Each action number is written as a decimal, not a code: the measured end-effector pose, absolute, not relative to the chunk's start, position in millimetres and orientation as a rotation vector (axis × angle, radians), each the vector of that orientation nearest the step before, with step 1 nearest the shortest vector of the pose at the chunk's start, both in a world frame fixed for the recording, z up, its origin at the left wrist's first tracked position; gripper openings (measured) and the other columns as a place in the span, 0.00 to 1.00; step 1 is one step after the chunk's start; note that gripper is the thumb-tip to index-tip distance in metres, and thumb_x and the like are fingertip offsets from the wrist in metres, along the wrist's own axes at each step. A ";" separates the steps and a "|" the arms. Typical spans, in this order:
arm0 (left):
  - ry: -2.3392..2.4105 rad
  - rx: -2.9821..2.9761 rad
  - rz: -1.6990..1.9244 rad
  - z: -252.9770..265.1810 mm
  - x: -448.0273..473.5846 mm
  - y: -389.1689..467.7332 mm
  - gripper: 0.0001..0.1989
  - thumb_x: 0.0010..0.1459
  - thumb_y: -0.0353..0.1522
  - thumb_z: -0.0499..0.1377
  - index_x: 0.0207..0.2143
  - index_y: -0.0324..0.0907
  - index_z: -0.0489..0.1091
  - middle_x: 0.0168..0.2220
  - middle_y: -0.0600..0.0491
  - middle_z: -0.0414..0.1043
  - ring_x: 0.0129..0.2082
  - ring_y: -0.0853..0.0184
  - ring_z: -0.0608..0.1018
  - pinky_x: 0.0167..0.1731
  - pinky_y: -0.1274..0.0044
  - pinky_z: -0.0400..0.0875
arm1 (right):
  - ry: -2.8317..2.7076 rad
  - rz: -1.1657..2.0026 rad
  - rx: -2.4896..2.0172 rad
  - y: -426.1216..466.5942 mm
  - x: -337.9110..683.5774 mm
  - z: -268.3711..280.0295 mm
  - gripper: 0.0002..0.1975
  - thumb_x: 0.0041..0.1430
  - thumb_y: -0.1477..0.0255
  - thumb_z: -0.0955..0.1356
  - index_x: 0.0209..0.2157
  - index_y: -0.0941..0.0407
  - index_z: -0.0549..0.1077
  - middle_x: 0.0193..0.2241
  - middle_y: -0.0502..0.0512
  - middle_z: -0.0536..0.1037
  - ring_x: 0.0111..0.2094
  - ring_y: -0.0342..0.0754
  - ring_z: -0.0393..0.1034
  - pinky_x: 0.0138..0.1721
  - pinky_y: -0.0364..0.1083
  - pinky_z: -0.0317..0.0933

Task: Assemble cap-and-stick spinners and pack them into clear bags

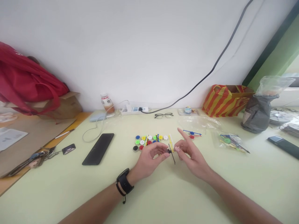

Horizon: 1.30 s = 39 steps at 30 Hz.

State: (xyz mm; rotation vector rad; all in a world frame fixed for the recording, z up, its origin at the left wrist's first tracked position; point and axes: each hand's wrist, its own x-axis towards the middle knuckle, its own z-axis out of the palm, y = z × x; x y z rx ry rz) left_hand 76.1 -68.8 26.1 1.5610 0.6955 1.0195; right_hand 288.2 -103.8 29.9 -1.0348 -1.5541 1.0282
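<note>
My left hand [151, 158], with a black watch on its wrist, pinches a small black piece with a thin black arrow-shaped stick [173, 156] across it. Just to the right, my right hand [190, 155] has its thumb pressed to bent fingers and its index finger stretched out; what the pinch holds, if anything, is too small to make out. Beyond my left hand lie several small round discs [149, 137] in different colours, partly hidden by it. Yellow and white sticks [171, 140] lie behind the fingers. A blue arrow stick [192, 132] and a red one rest farther right.
A black phone [98, 149] lies to the left, with keys [43, 154] beyond it. Glasses [163, 115], a power strip [134, 110] and a bottle [107, 103] stand along the wall. On the right are a plastic bag of coloured parts [231, 141] and a striped bag [226, 101].
</note>
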 end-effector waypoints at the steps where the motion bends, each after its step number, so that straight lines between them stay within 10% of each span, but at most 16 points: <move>1: 0.703 1.555 1.021 26.4 76.2 -68.9 0.11 0.61 0.33 0.68 0.45 0.40 0.77 0.41 0.48 0.79 0.42 0.64 0.81 0.46 0.72 0.78 | -1.538 1.027 -1.030 -104.6 287.5 29.6 0.35 0.71 0.62 0.64 0.73 0.42 0.44 0.39 0.50 0.72 0.28 0.45 0.62 0.33 0.48 0.64; 4: 0.712 1.550 1.024 27.0 76.3 -69.7 0.11 0.60 0.33 0.69 0.44 0.40 0.77 0.41 0.48 0.80 0.42 0.64 0.81 0.46 0.72 0.78 | -1.476 1.041 -1.010 -105.2 285.2 28.2 0.35 0.72 0.62 0.64 0.72 0.40 0.41 0.42 0.50 0.71 0.28 0.45 0.62 0.31 0.47 0.63; 8: 0.717 1.549 1.049 26.8 76.2 -69.1 0.11 0.60 0.33 0.69 0.44 0.40 0.78 0.41 0.48 0.80 0.42 0.64 0.81 0.47 0.72 0.78 | -1.539 1.078 -1.008 -102.0 287.2 28.1 0.12 0.73 0.58 0.61 0.46 0.50 0.71 0.36 0.51 0.69 0.30 0.45 0.62 0.34 0.47 0.62; 12: 0.750 1.533 1.063 26.9 76.2 -66.9 0.11 0.59 0.34 0.70 0.43 0.39 0.77 0.42 0.47 0.80 0.43 0.64 0.81 0.47 0.72 0.78 | -1.631 1.086 -1.033 -98.1 292.5 31.0 0.27 0.75 0.57 0.58 0.21 0.54 0.57 0.25 0.49 0.59 0.28 0.46 0.56 0.32 0.48 0.54; 29: 0.759 1.920 1.026 27.0 74.3 -71.8 0.09 0.62 0.33 0.66 0.45 0.42 0.75 0.43 0.48 0.79 0.44 0.62 0.81 0.47 0.69 0.78 | -1.816 1.152 -1.100 -99.4 288.4 35.3 0.14 0.72 0.62 0.62 0.33 0.53 0.64 0.27 0.47 0.65 0.29 0.45 0.59 0.30 0.45 0.54; 39: 1.093 2.679 0.835 24.9 66.2 -61.1 0.30 0.65 0.38 0.61 0.67 0.45 0.60 0.68 0.45 0.64 0.70 0.48 0.59 0.66 0.53 0.60 | -2.138 -0.060 -1.628 -72.0 334.0 17.5 0.12 0.56 0.74 0.67 0.23 0.53 0.60 0.28 0.53 0.70 0.36 0.54 0.64 0.40 0.52 0.58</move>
